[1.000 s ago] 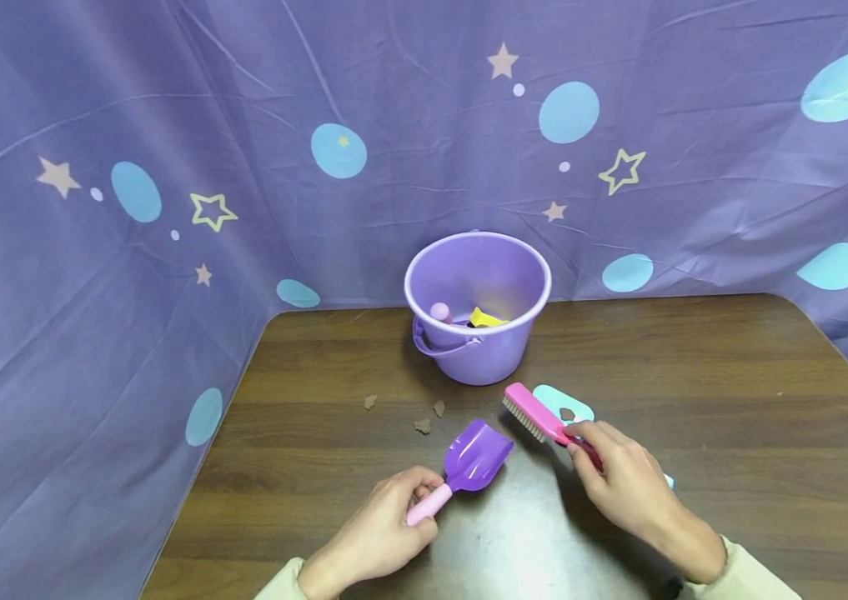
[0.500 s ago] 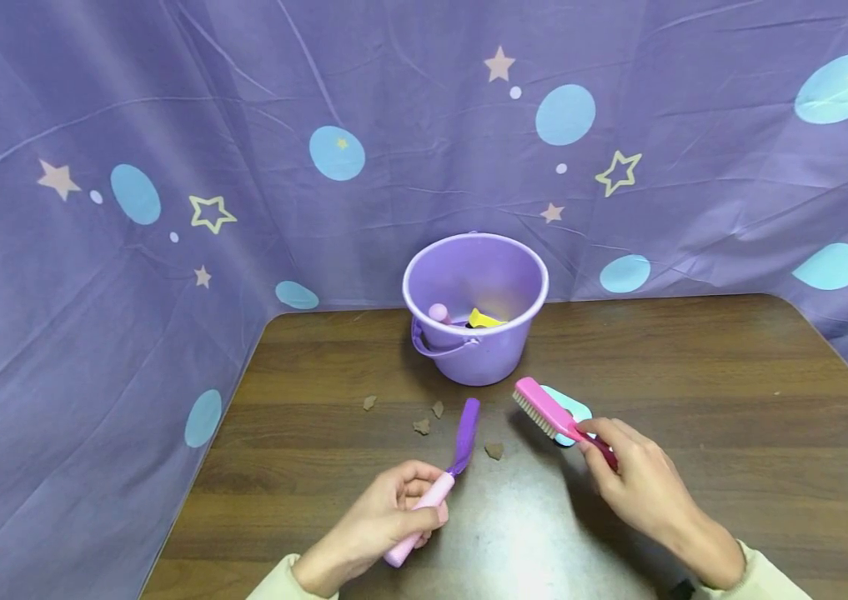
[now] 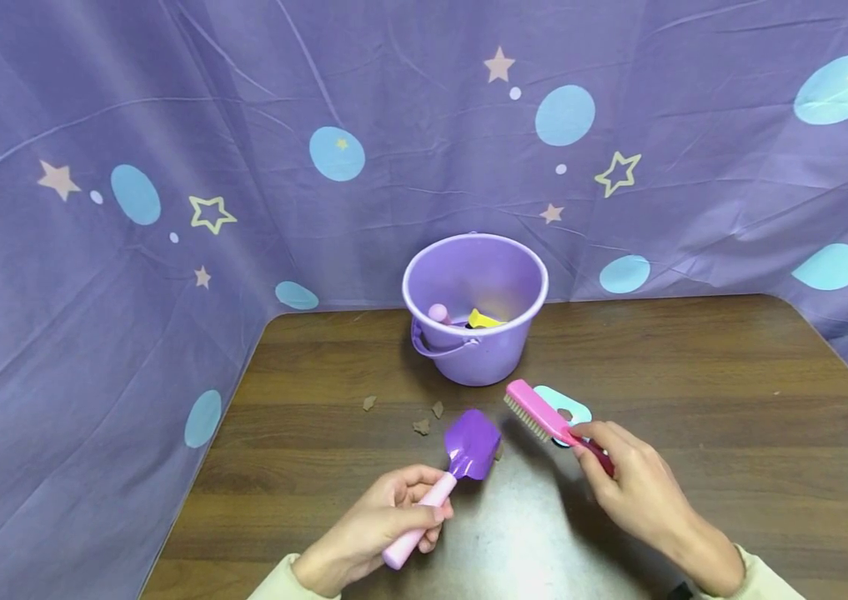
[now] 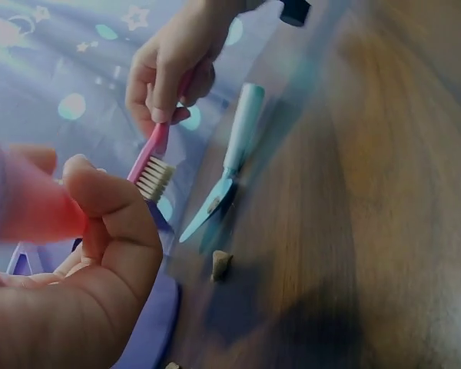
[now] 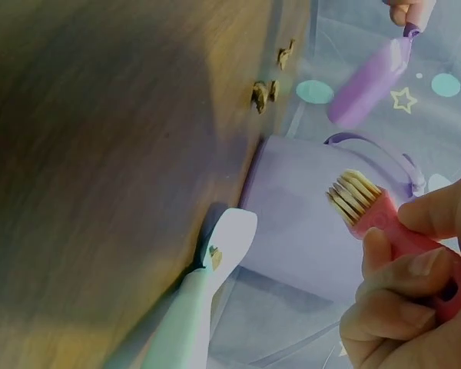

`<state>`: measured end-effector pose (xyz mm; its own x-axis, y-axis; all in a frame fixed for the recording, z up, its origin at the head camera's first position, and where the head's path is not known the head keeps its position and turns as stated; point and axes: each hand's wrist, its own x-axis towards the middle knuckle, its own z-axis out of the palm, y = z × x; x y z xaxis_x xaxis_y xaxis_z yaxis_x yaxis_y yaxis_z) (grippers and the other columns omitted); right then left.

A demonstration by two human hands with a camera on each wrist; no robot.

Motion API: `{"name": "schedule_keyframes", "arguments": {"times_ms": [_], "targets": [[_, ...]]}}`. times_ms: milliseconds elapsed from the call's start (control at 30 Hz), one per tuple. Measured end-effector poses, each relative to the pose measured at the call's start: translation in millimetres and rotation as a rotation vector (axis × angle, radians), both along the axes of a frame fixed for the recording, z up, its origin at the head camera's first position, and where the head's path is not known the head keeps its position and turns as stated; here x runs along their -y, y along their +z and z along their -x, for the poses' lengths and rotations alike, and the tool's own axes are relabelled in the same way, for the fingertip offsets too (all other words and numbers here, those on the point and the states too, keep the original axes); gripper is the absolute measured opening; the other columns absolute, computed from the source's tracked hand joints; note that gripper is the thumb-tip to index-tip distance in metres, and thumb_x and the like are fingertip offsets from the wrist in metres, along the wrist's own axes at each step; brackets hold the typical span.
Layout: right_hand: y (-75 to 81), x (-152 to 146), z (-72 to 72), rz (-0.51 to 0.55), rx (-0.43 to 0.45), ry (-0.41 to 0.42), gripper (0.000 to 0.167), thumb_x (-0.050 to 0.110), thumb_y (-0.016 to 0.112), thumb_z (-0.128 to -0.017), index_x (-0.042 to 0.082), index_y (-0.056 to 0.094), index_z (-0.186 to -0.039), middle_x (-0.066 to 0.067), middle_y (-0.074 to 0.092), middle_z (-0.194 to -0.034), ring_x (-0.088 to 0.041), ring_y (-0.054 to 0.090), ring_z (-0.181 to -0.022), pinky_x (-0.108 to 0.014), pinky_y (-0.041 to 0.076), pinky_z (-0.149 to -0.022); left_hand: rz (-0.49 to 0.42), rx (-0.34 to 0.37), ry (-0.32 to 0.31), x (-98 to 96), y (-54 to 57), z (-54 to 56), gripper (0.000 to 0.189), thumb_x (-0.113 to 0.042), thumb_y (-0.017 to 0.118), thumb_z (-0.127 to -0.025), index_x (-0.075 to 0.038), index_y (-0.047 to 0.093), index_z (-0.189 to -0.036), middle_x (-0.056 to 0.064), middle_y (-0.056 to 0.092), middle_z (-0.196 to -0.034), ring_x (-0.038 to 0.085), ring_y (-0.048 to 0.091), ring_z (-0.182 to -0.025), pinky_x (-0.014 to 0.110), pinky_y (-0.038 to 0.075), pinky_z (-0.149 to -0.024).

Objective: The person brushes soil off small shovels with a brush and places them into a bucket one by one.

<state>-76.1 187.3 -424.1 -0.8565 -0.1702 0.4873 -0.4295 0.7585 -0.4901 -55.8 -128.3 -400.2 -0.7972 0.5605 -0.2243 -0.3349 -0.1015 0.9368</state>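
Note:
My left hand [image 3: 374,529] grips the pink handle of a purple toy shovel [image 3: 473,442], its blade raised above the table. A brown stone-like piece [image 3: 499,452] shows partly from behind the blade's right edge. Between my right hand's fingers and thumb [image 3: 641,492] is the handle of a pink brush [image 3: 539,410], pale bristles turned toward the left. Under the brush lies a teal trowel [image 3: 580,410], partly covered by it, with a brown piece on its blade. In the right wrist view the trowel's pale green handle [image 5: 177,323] shows whole-length toward the camera.
A purple bucket [image 3: 484,357] stands at the back of the wooden table [image 3: 303,492], holding a yellow item [image 3: 484,318] and a pink rounded end [image 3: 439,313]. More brown pieces [image 3: 421,427] lie left of the shovel. A patterned purple curtain [image 3: 408,100] hangs behind.
My left hand has rolled the shovel over, onto edge and then flat again; a brown piece came into view beside it. The brush shifted slightly right, then back a little.

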Motion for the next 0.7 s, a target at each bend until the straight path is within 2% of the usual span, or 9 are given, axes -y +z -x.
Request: {"name": "schedule_keyframes", "arguments": {"times_ms": [100,233,367,533,700], "targets": [[2.1,2.5,-1.8,0.003,-0.004,0.012,0.023,0.013,0.07,-0.083,0.025,0.067,-0.103,0.017,0.048,-0.078,-0.003,0.042,-0.06,-0.021,0.033,-0.052,0.023,-0.022,0.012,0.0,-0.1,-0.2,0.04,0.006,0.056,-0.083,0.011,0.045,-0.121,0.009,0.061,-0.09,0.01,0.055,-0.063,0.019,0.048,-0.055],[5.2,6.7,-4.8,0.01,-0.009,0.033,0.025,0.014,0.07,-0.083,0.023,0.066,-0.106,0.018,0.049,-0.081,-0.002,0.044,-0.062,-0.018,0.034,-0.054,0.102,-0.084,0.031,-1.5,-1.0,-0.9,0.039,0.008,0.052,-0.081,0.012,0.046,-0.119,0.008,0.059,-0.086,0.009,0.052,-0.059,0.019,0.046,-0.051],[8.2,13.0,-7.4,0.042,-0.034,0.096,0.027,0.011,0.07,-0.083,0.021,0.066,-0.108,0.017,0.051,-0.083,-0.001,0.044,-0.063,-0.013,0.035,-0.057,0.174,-0.123,0.044,-3.0,-1.7,-1.8,0.038,0.006,0.051,-0.08,0.013,0.047,-0.117,0.008,0.058,-0.082,0.008,0.048,-0.054,0.018,0.043,-0.046],[11.9,25.1,-12.1,0.082,-0.106,0.207,0.029,0.007,0.069,-0.082,0.019,0.066,-0.108,0.018,0.051,-0.084,0.002,0.043,-0.064,-0.009,0.033,-0.057,0.25,-0.14,0.078,-5.7,-2.2,-3.2,0.037,0.003,0.057,-0.081,0.011,0.049,-0.116,0.006,0.059,-0.078,0.007,0.046,-0.049,0.018,0.04,-0.042],[14.5,38.2,-16.1,0.115,-0.205,0.286,0.031,0.007,0.069,-0.081,0.017,0.067,-0.109,0.018,0.054,-0.089,0.004,0.043,-0.067,-0.007,0.033,-0.058,0.277,-0.157,0.087,-6.8,-3.1,-3.5,0.036,0.001,0.063,-0.083,0.011,0.05,-0.115,0.004,0.057,-0.075,0.007,0.046,-0.048,0.018,0.04,-0.041]]}}
